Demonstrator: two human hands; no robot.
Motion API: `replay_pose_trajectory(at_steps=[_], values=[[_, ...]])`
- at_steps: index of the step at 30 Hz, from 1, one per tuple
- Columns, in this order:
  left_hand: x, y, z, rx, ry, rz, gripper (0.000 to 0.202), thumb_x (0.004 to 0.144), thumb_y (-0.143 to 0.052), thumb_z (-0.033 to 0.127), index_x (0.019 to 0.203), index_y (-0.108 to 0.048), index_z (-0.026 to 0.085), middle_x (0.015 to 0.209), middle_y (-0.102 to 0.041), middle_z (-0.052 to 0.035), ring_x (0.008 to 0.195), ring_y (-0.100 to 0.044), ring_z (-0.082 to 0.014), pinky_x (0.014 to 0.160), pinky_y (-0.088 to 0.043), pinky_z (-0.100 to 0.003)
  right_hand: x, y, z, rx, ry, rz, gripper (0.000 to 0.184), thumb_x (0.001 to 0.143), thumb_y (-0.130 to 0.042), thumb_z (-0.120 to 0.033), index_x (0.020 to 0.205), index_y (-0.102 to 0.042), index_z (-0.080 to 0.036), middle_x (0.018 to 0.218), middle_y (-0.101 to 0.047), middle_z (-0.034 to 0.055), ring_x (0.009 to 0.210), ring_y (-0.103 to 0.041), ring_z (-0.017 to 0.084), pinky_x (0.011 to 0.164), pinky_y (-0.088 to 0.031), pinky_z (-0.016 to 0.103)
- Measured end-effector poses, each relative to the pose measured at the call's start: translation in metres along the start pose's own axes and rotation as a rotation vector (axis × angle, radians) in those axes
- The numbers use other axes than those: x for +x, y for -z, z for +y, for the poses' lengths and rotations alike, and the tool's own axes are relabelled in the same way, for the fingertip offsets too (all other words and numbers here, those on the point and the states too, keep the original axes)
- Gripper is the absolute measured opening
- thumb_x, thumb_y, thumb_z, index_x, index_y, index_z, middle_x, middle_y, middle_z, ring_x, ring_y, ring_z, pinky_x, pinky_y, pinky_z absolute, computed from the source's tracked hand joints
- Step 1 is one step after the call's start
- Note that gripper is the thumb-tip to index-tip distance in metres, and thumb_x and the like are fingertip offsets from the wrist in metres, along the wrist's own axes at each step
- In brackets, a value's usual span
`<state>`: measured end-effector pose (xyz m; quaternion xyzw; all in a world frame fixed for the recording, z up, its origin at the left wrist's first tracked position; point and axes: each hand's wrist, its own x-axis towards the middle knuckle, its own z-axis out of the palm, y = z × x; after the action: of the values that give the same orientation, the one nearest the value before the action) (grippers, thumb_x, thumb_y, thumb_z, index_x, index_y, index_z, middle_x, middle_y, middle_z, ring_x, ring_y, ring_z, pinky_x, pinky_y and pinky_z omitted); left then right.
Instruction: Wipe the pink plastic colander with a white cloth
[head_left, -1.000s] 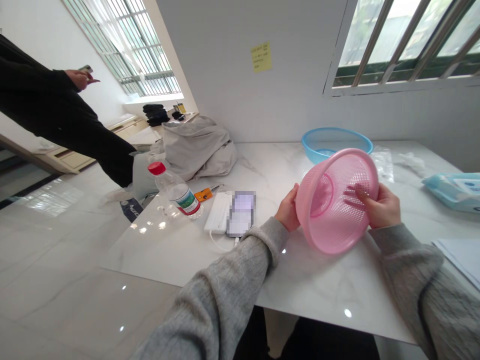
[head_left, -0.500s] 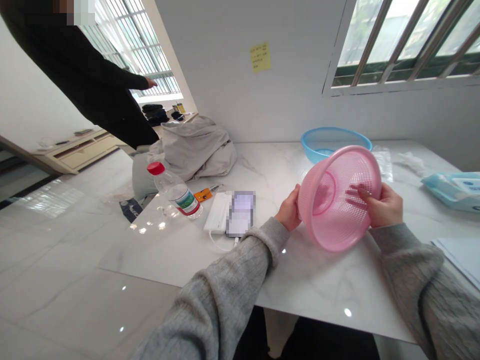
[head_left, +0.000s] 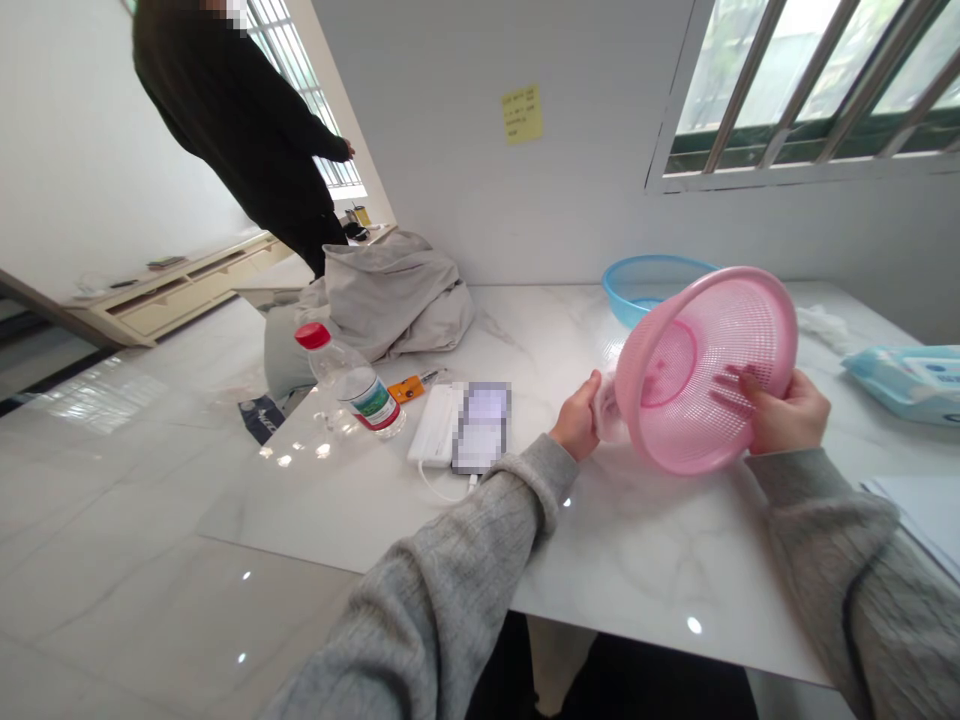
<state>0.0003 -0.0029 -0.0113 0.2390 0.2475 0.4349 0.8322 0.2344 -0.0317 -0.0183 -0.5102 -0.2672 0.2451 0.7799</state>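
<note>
A pink plastic basket (head_left: 675, 440) with mesh walls is tilted above the table, its open side facing up and toward me. My right hand (head_left: 787, 410) grips its right side, fingers behind the mesh and thumb inside. On the other side, my left hand (head_left: 577, 418) is closed on a crumpled pale wipe (head_left: 609, 408), which lies close against the basket's outer wall. Some of the left fingers are hidden. Behind the pink basket a blue basket (head_left: 628, 300) stands near the wall, partly covered by it.
To the right are a blue wipes pack (head_left: 911, 385), papers (head_left: 915, 515) and crumpled white material (head_left: 823, 325). A water bottle (head_left: 360, 390), power bank (head_left: 435, 425), phone (head_left: 482, 430) and grey fabric (head_left: 405, 300) lie left. A person in black (head_left: 255, 130) stands beyond.
The pink basket and my right hand have shifted right and slightly up. A gap has opened by my left hand, exposing the wipe. The person in black has moved right and farther off.
</note>
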Motion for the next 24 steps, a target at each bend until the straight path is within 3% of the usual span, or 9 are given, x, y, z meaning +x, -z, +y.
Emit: replay_pose_trajectory(at_steps=[5, 14, 19, 24], values=[[-0.005, -0.005, 0.004, -0.043, -0.019, -0.031, 0.044, 0.109, -0.048, 0.040, 0.109, -0.082, 0.012, 0.119, -0.084, -0.0173, 0.136, -0.072, -0.0318, 0.125, -0.047, -0.042, 0.001, -0.001, -0.003, 0.026, 0.009, 0.053, 0.061, 0.046, -0.106, -0.034, 0.089, -0.068, -0.014, 0.096, -0.080, 0.0126, 0.077, -0.079, 0.024, 0.058, -0.071, 0.034], [-0.002, -0.007, 0.007, -0.189, -0.044, 0.077, 0.051, 0.107, -0.042, 0.036, 0.130, -0.078, 0.008, 0.118, -0.084, -0.0183, 0.124, -0.077, -0.0324, 0.122, -0.050, -0.048, 0.005, -0.002, 0.000, 0.082, 0.017, 0.127, 0.031, 0.067, -0.090, -0.018, 0.088, -0.066, -0.017, 0.096, -0.079, 0.0078, 0.078, -0.079, 0.022, 0.063, -0.071, 0.035], [0.002, -0.002, 0.007, -0.191, -0.046, 0.081, 0.055, 0.108, -0.039, 0.039, 0.120, -0.081, 0.007, 0.112, -0.084, -0.0203, 0.126, -0.076, -0.0347, 0.122, -0.050, -0.051, 0.011, 0.004, 0.009, 0.099, -0.006, 0.131, 0.028, 0.068, -0.088, -0.014, 0.086, -0.066, -0.016, 0.095, -0.078, 0.0086, 0.079, -0.079, 0.023, 0.067, -0.071, 0.038], [0.004, -0.001, 0.007, -0.160, -0.063, 0.141, 0.050, 0.109, -0.042, 0.038, 0.102, -0.082, 0.008, 0.099, -0.084, -0.0196, 0.119, -0.079, -0.0333, 0.121, -0.051, -0.048, 0.010, 0.004, 0.010, 0.091, 0.027, 0.111, 0.028, 0.070, -0.088, -0.014, 0.089, -0.068, -0.014, 0.099, -0.078, 0.0131, 0.081, -0.079, 0.026, 0.067, -0.071, 0.040]])
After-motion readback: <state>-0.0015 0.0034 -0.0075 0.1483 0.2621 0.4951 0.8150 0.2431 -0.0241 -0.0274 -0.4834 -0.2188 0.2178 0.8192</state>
